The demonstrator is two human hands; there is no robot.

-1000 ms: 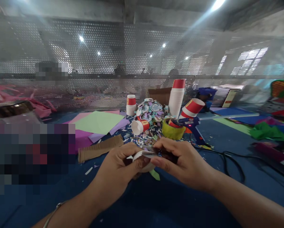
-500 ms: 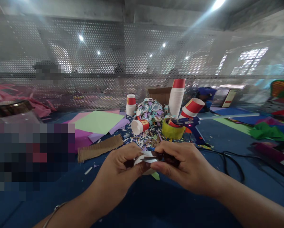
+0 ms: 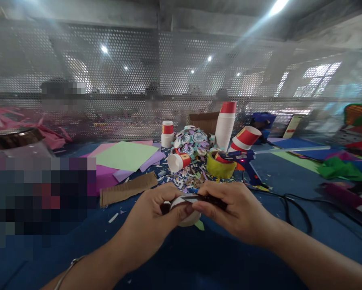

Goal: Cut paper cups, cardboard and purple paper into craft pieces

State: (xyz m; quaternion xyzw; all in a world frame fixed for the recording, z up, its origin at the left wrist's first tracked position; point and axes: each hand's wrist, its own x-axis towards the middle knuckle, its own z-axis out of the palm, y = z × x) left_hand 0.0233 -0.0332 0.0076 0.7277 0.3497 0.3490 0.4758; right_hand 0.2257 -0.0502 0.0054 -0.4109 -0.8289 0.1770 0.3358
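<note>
Both hands meet low in the middle of the view over a blue table [image 3: 181, 262]. My left hand [image 3: 152, 217] is closed round a small white paper cup [image 3: 187, 217], held on its side. My right hand [image 3: 232, 209] is closed on a dark scissors-like tool [image 3: 203, 198] whose tip lies across the cup's rim. A green paper scrap [image 3: 199, 225] sticks out under the cup. A thin bracelet [image 3: 66, 273] is on my left wrist.
Behind the hands lie paper scraps [image 3: 188, 177], a tipped red-and-white cup [image 3: 177, 161], a yellow tape roll [image 3: 220, 165], a blue glue gun [image 3: 244, 161] with its black cord [image 3: 292, 209], a cup stack [image 3: 225, 124], coloured paper sheets [image 3: 126, 155] and a cardboard strip [image 3: 128, 188]. A perforated screen [image 3: 138, 80] closes the back.
Both hands have shifted slightly with the cup; the tool's tip now lies flatter across the cup's rim, and the cup has turned a little in my left hand.
</note>
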